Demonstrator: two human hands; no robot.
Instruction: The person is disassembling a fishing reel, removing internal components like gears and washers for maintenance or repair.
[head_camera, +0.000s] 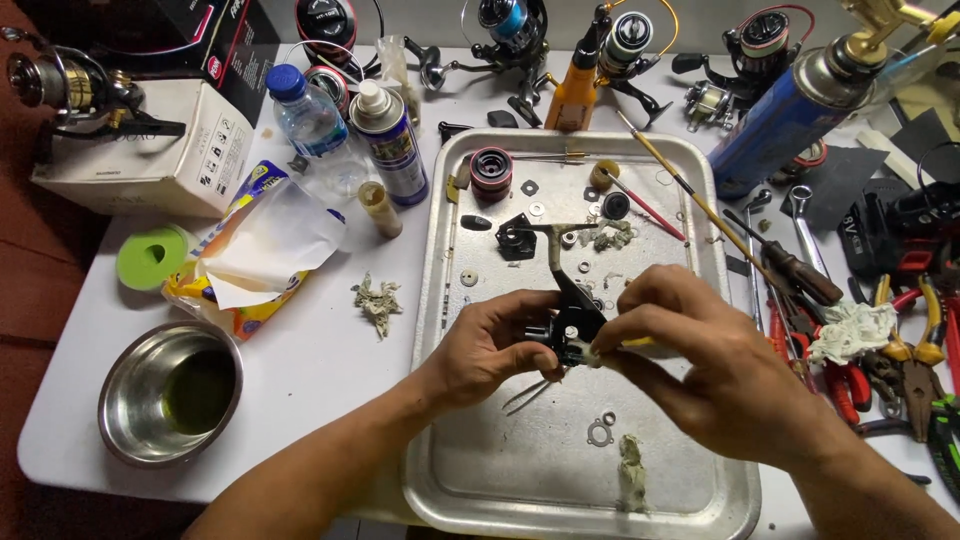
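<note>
Hands meet over the middle of the metal tray (700, 180) on the counter. Left hand (490, 345) pinches the black reel body (570, 325) from the side; right hand (700, 365) pinches a dirty scrap of tissue (598, 352) against it, fingers curled tight. Risks, as I judge them: loose washers (600, 433) right below could be knocked or lost among grease wads; reel body may slip from greasy fingers; steel bowl (170, 392) of liquid sits at the counter's near left edge, easy to bump.
</note>
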